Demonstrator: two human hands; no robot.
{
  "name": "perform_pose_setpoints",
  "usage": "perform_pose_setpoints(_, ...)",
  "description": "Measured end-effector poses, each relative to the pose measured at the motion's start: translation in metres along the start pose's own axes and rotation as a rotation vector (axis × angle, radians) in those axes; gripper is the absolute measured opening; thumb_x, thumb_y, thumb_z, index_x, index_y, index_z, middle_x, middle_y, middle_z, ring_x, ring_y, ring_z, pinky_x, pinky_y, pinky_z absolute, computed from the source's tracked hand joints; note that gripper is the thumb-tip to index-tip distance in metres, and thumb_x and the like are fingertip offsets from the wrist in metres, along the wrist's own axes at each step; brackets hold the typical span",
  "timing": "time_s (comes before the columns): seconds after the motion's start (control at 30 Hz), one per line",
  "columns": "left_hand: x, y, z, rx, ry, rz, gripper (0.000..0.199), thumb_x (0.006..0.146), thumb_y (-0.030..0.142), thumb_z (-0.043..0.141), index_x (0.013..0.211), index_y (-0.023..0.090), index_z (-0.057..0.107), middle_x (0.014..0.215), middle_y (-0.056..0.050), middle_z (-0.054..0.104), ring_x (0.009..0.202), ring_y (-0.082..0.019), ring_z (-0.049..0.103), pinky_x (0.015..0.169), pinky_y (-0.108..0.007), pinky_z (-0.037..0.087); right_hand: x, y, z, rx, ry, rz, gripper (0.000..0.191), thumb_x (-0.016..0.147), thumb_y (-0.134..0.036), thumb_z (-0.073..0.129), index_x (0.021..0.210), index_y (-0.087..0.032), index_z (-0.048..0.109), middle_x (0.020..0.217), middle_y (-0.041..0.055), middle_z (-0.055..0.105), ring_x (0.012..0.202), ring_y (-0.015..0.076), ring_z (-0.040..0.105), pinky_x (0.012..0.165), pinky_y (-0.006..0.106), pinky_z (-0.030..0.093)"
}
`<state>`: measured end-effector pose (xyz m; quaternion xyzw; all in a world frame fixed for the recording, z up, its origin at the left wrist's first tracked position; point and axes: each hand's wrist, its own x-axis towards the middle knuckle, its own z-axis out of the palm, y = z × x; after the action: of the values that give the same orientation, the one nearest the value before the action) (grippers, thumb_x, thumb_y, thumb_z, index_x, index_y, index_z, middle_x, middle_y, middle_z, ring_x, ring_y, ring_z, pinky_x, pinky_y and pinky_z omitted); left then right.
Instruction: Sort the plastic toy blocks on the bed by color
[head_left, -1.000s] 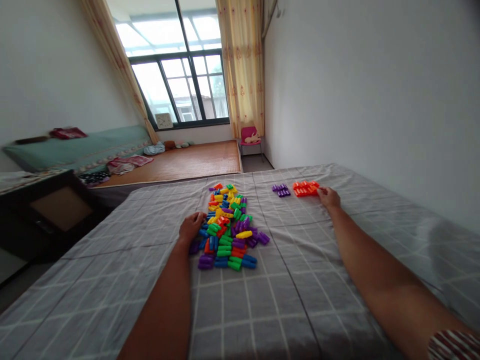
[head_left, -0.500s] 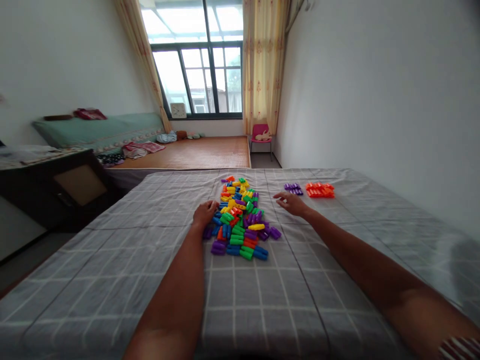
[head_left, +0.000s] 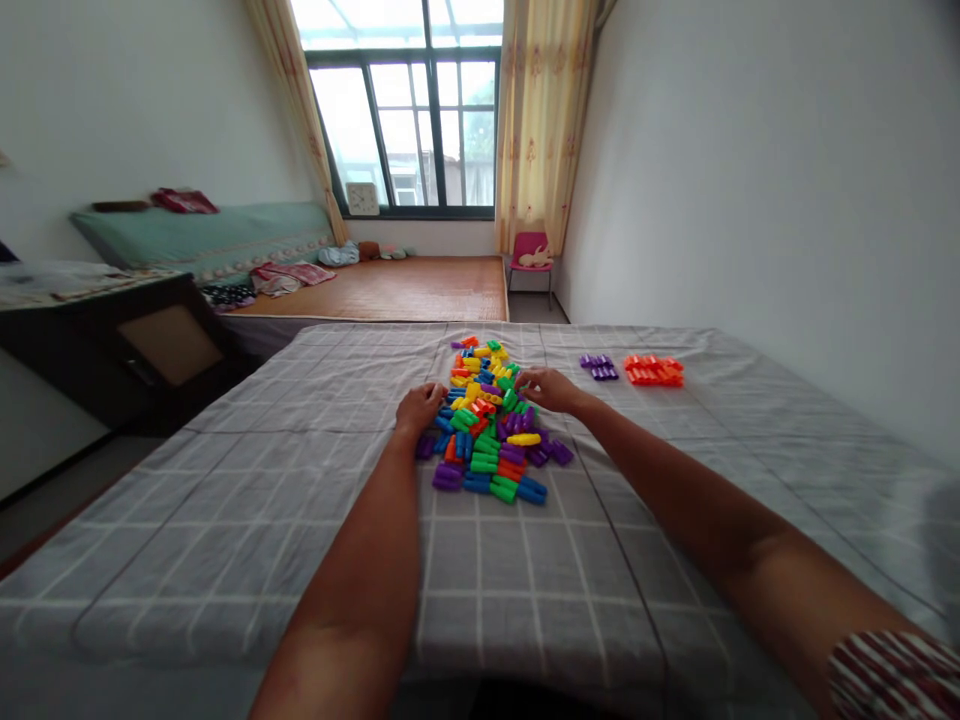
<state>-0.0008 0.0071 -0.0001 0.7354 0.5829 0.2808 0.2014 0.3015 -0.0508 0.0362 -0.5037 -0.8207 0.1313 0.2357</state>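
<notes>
A long pile of plastic building pieces (head_left: 484, 462) in green, blue, yellow, orange and purple lies loose on the checked grey cloth (head_left: 337, 600). Against the pile's left side rests my left hand (head_left: 421, 406), its fingers loosely bent and touching or nearly touching blue and yellow pieces. My right hand (head_left: 551, 389) reaches over the pile's right edge, fingers apart, close to green and purple pieces. Its fingertips are small in view, and nothing shows held in them. Right of that hand sit a purple group of pieces (head_left: 599, 367) and a larger orange group (head_left: 654, 371), both in rows.
Beyond the cloth-covered surface is a wooden bed platform (head_left: 405, 285) below a window. A pink chair (head_left: 531, 252) with a soft toy stands by the curtain. A dark cabinet (head_left: 142, 345) is on the left, and a white wall (head_left: 750, 180) runs along the right.
My right hand has moved left from the gap beside the purple group to the pile's right edge. My left hand stays at the pile's left side. The view has tilted slightly down.
</notes>
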Motion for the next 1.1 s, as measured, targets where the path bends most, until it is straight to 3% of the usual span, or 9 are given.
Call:
perform_pose_setpoints(0.13, 0.000, 0.000, 0.001, -0.013, -0.001, -0.020, 0.041, 0.089, 0.044, 0.040, 0.096, 0.022, 0.073, 0.087, -0.003, 0.075, 0.083, -0.018, 0.066, 0.064, -0.023, 0.041, -0.017, -0.016, -0.017, 0.296, -0.354, -0.170, 0.030, 0.081, -0.035, 0.066, 0.108, -0.021, 0.072, 0.101, 0.0022, 0.072, 0.090, 0.0167, 0.065, 0.081, 0.025, 0.049)
perform_pose_setpoints(0.33, -0.001, 0.002, -0.001, -0.025, -0.006, -0.014, 0.041, 0.089, 0.045, 0.040, 0.095, 0.022, 0.073, 0.085, -0.003, 0.075, 0.082, -0.018, 0.066, 0.064, -0.024, 0.042, -0.034, -0.008, -0.023, 0.470, -0.404, -0.080, 0.044, 0.073, -0.043, 0.074, 0.111, -0.020, 0.071, 0.110, 0.0037, 0.070, 0.097, 0.0187, 0.064, 0.084, 0.025, 0.049)
perform_pose_setpoints(0.47, 0.000, 0.001, -0.002, -0.005, -0.010, -0.018, 0.041, 0.088, 0.044, 0.039, 0.095, 0.022, 0.073, 0.086, -0.003, 0.075, 0.081, -0.018, 0.066, 0.063, -0.024, 0.042, -0.042, 0.011, -0.024, 0.627, -0.333, -0.004, 0.044, 0.069, -0.044, 0.077, 0.104, -0.017, 0.072, 0.101, 0.0047, 0.072, 0.092, 0.0184, 0.064, 0.083, 0.028, 0.051)
perform_pose_setpoints(0.63, -0.001, 0.002, -0.003, 0.006, -0.002, -0.014, 0.043, 0.089, 0.045, 0.038, 0.097, 0.021, 0.073, 0.088, -0.003, 0.075, 0.082, -0.018, 0.067, 0.063, -0.023, 0.042, -0.051, 0.049, -0.029, 0.892, -0.046, 0.296, 0.047, 0.074, -0.045, 0.074, 0.112, -0.019, 0.065, 0.108, 0.0084, 0.070, 0.089, 0.0164, 0.066, 0.073, 0.026, 0.053)
perform_pose_setpoints(0.77, -0.002, 0.004, -0.004, -0.001, -0.007, -0.025, 0.043, 0.089, 0.045, 0.039, 0.097, 0.021, 0.073, 0.087, -0.003, 0.075, 0.081, -0.017, 0.067, 0.064, -0.023, 0.043, -0.054, 0.087, -0.025, 0.686, 0.269, 0.528, 0.038, 0.074, -0.043, 0.073, 0.099, -0.015, 0.066, 0.087, 0.0095, 0.072, 0.071, 0.0155, 0.065, 0.061, 0.026, 0.053)
perform_pose_setpoints(0.9, -0.002, 0.003, -0.003, -0.018, 0.002, -0.017, 0.041, 0.088, 0.045, 0.040, 0.096, 0.021, 0.073, 0.085, -0.003, 0.075, 0.080, -0.017, 0.067, 0.064, -0.023, 0.043, -0.055, 0.103, -0.028, 0.209, 0.381, 0.555, 0.021, 0.079, -0.036, 0.066, 0.087, -0.016, 0.069, 0.084, 0.0082, 0.072, 0.073, 0.0186, 0.065, 0.069, 0.031, 0.053)
perform_pose_setpoints(1.0, -0.001, 0.002, -0.003, -0.027, 0.002, -0.024, 0.041, 0.088, 0.045, 0.041, 0.096, 0.021, 0.073, 0.084, -0.003, 0.075, 0.080, -0.017, 0.067, 0.063, -0.023, 0.043, -0.058, 0.104, -0.035, 0.014, 0.359, 0.461, 0.018, 0.080, -0.030, 0.064, 0.093, -0.019, 0.071, 0.094, 0.0062, 0.073, 0.080, 0.0186, 0.066, 0.078, 0.031, 0.051)
perform_pose_setpoints(1.1, -0.001, 0.003, -0.004, -0.021, -0.002, -0.026, 0.041, 0.088, 0.045, 0.041, 0.095, 0.021, 0.073, 0.083, -0.003, 0.075, 0.080, -0.018, 0.067, 0.063, -0.024, 0.042, -0.060, 0.103, -0.035, 0.025, 0.178, 0.348, 0.029, 0.073, -0.018, 0.068, 0.101, -0.021, 0.072, 0.100, 0.0032, 0.073, 0.081, 0.0180, 0.067, 0.077, 0.028, 0.051)
